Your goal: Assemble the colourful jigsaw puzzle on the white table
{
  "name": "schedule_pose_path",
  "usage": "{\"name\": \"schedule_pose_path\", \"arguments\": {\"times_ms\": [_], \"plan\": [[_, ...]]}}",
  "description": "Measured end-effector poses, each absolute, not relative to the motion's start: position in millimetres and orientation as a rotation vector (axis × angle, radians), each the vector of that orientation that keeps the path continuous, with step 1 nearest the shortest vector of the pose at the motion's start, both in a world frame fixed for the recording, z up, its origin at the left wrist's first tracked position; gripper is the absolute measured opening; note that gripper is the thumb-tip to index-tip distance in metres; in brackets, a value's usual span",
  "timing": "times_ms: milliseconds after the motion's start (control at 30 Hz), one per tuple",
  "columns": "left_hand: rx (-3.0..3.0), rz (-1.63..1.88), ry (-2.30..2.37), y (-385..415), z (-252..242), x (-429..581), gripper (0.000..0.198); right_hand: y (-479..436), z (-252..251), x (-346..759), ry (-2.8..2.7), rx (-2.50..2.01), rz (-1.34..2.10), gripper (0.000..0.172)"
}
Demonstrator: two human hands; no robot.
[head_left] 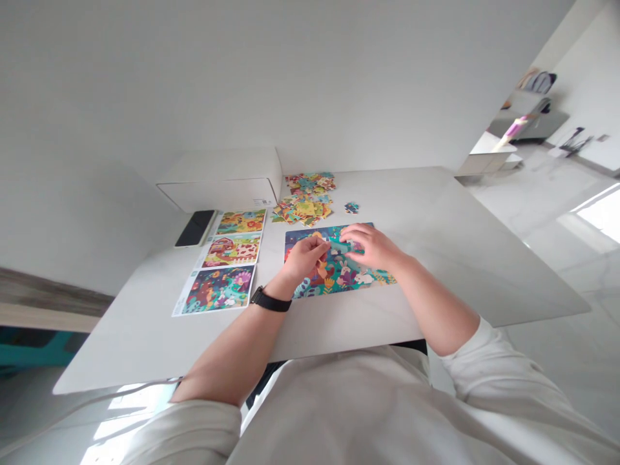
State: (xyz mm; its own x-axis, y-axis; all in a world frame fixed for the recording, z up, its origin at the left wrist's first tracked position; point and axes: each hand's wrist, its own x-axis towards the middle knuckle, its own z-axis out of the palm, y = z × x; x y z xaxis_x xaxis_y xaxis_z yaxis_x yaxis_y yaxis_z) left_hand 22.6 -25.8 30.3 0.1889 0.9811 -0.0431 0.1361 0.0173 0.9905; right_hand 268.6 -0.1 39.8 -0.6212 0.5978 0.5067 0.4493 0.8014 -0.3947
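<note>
A colourful jigsaw puzzle (346, 274) with rabbits and plants lies on the table under both hands. Over its upper left part, my left hand (306, 255) has thumb and fingers pinched together; whatever is between them is hidden. A small white patch shows beside those fingertips. My right hand (372, 248) rests at the puzzle's upper right, palm down, fingers curved and apart, with the tips at its surface. Above the puzzle, a heap of yellowish puzzle pieces (306, 210) lies in front of another mixed pile of pieces (310, 183). A few dark blue pieces (351, 207) sit apart on the right.
Left of the puzzle is a printed sheet with three pictures (230, 250), and a dark-screened phone (195, 228) lies beside it. A white box (220, 194) stands against the wall. The white table's (465, 258) right edge borders the tiled floor.
</note>
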Motion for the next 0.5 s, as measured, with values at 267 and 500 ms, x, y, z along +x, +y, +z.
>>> {"name": "schedule_pose_path", "arguments": {"times_ms": [267,500], "plan": [[1.844,0.960,1.237,-24,21,23,0.023,-1,56,296,-2.350,-0.878,0.371,0.024],[2.459,0.776,1.074,-32,18,28,0.031,-14,47,338,-2.408,-0.967,0.444,0.021]]}}
